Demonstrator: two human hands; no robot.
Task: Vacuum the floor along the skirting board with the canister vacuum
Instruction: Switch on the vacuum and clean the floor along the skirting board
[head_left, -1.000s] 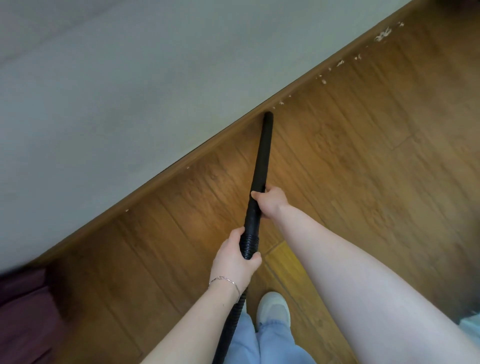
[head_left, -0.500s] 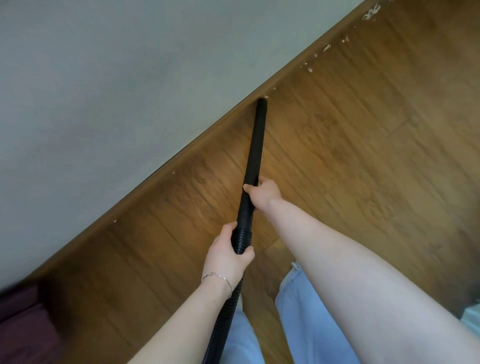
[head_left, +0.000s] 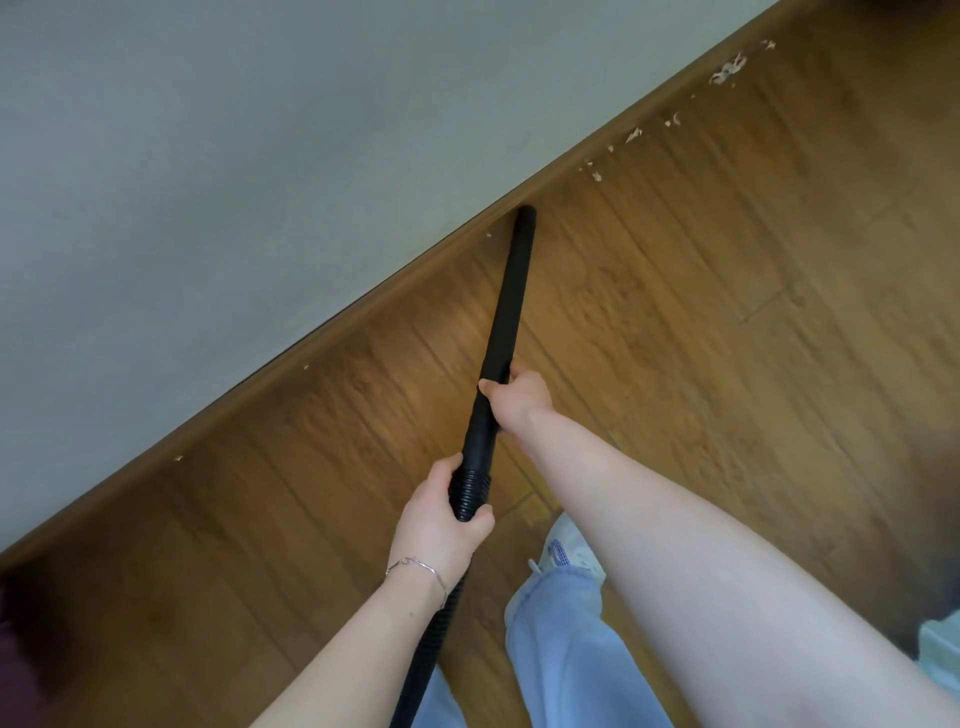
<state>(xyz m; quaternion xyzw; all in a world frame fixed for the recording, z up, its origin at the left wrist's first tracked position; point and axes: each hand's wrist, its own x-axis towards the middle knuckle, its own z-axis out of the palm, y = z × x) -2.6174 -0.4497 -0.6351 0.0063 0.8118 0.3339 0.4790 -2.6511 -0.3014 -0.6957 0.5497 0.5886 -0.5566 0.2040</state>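
Note:
A black vacuum wand (head_left: 511, 291) points away from me, its tip touching the floor right at the brown skirting board (head_left: 363, 306). My right hand (head_left: 519, 397) grips the wand at mid-length. My left hand (head_left: 441, 525) grips the ribbed hose cuff (head_left: 470, 491) where the hose (head_left: 426, 660) runs back past my legs. Pale crumbs of debris (head_left: 727, 73) lie along the skirting board further right, with smaller bits (head_left: 597, 175) nearer the tip. The canister itself is out of view.
A grey wall (head_left: 234, 156) rises above the skirting board. Wooden plank floor (head_left: 727, 338) spreads to the right. My white shoe (head_left: 563, 545) and blue jeans (head_left: 571, 639) stand just behind the hands. A dark maroon object (head_left: 13, 665) sits at the left edge, a pale object (head_left: 940, 644) at the right.
The wand tip has slid right along the skirting board, past the specks that lay ahead of it. One foot has stepped forward. Both hands keep the same grip.

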